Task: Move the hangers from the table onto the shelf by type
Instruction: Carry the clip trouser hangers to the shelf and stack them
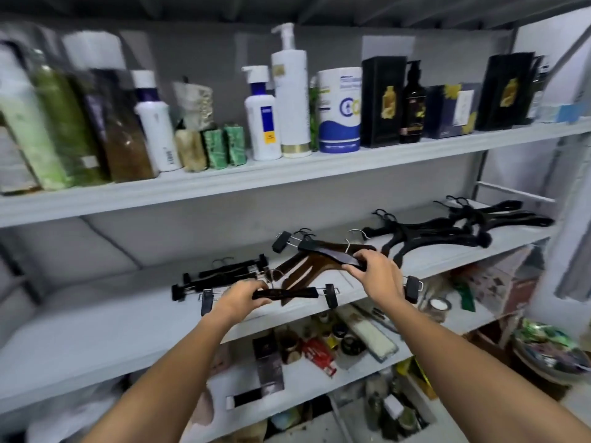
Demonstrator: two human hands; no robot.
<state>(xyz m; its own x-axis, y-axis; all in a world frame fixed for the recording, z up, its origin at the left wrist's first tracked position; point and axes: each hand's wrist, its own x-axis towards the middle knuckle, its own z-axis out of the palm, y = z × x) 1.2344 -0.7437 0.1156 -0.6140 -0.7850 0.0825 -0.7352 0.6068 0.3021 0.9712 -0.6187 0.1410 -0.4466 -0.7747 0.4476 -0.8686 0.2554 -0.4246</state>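
Left hand (pixel 244 298) grips front clip-hanger (pixel 294 293) | right hand (pixel 379 273) grips rear clip-hanger (pixel 329 254) | brown hangers (pixel 303 271) between

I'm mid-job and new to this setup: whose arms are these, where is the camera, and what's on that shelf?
There is no machine here. These are a person's bare arms, seen from a camera worn on the head, looking forward and down. The left hand grips a clip hanger. The right hand holds a second clip hanger by its bar. On the middle shelf hangers lie in groups: clip hanger pile left, wooden hangers in the middle, plastic hangers right. Bottles stand on the shelf above.
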